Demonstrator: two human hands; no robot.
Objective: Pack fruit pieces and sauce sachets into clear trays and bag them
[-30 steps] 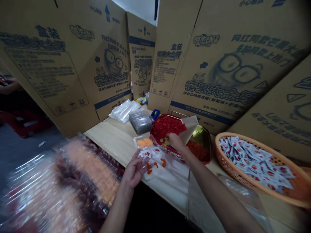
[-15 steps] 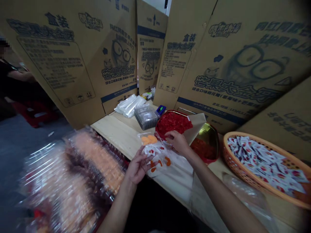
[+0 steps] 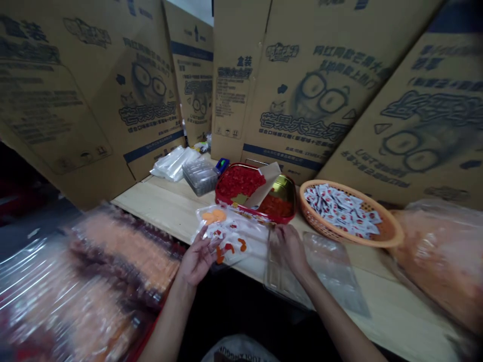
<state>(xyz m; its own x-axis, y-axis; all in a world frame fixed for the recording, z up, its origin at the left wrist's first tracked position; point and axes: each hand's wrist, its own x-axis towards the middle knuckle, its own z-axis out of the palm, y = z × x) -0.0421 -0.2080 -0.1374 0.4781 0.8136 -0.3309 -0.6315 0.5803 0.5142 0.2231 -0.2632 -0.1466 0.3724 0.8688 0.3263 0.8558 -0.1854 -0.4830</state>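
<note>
Plastic-wrapped stack (image 3: 113, 271) is blurring out bottom left, sachets (image 3: 217, 234) in the clear bag (image 3: 234, 236) are showing print too tiny to read.

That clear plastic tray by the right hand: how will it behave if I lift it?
The clear plastic tray looks thin and moulded, so it's probably light and somewhat flexible. Its glossy surface may be slippery. Lying flat on the wooden bench, it probably won't roll but may slide if pushed.

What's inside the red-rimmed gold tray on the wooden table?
The red-rimmed gold tray holds bright red diced pieces and a darker red heap, with a tan paper sheet lying across them. Whatever lies beneath that sheet is covered and cannot be seen.
</note>
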